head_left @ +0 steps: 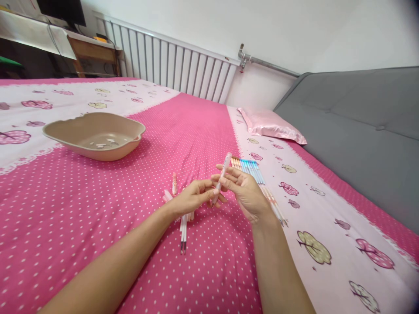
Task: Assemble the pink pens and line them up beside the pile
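A pale pink pen (pixel 223 174) is held tilted in front of me, its upper end leaning right. My right hand (pixel 244 189) grips its barrel between thumb and fingers. At its lower end, my left hand (pixel 198 196) pinches the pen near the tip. Below my left hand lie white pen refills (pixel 183 233) with dark tips, partly hidden by the hand. Pink pen parts (pixel 174 183) lie just beyond it. Right of my right hand are rows of pens: blue pens (pixel 252 170), brownish pens (pixel 235 162) and pale pink pens (pixel 273 203).
A beige basin (pixel 94 135) with small white pieces inside stands on the pink dotted bedspread (pixel 196 122) at left. A pink pillow (pixel 271 126) lies by the grey headboard (pixel 353 131). Behind the bed are a radiator (pixel 170 61) and a desk (pixel 94 50) with a monitor (pixel 63 11).
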Demonstrator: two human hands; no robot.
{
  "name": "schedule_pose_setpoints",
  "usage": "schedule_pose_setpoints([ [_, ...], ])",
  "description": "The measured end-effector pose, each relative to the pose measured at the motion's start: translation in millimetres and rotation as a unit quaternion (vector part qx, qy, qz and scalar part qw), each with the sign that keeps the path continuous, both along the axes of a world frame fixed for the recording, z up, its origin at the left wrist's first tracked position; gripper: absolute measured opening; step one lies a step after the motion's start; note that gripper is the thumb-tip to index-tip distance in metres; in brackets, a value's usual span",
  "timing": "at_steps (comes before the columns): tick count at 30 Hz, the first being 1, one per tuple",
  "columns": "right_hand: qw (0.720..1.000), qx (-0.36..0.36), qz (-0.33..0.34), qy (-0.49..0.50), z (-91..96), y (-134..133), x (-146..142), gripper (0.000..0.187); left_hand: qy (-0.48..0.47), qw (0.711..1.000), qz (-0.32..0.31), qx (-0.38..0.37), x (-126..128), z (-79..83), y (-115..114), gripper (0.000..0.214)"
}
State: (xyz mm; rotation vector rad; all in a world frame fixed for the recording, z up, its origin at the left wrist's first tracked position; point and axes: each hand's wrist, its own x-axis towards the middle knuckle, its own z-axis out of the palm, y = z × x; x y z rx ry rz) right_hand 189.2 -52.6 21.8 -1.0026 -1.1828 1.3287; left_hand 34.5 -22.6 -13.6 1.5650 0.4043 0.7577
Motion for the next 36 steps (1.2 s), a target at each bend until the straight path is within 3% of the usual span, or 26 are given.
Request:
schedule_pose_setpoints([
  [9, 0.999, 0.002, -0.043, -0.029, 2.0, -0.1, -2.8, 0.045, 0.001, 1.0, 0.013, 0.001, 2.1, -1.7, 1.8, 0.025],
  [36, 0.997, -0.009, -0.058, -0.057, -7.1, 1.0, -10.3, 0.04, 0.052, 0.991, 0.108, -0.06, 4.0, -5.7, 4.7, 0.035],
])
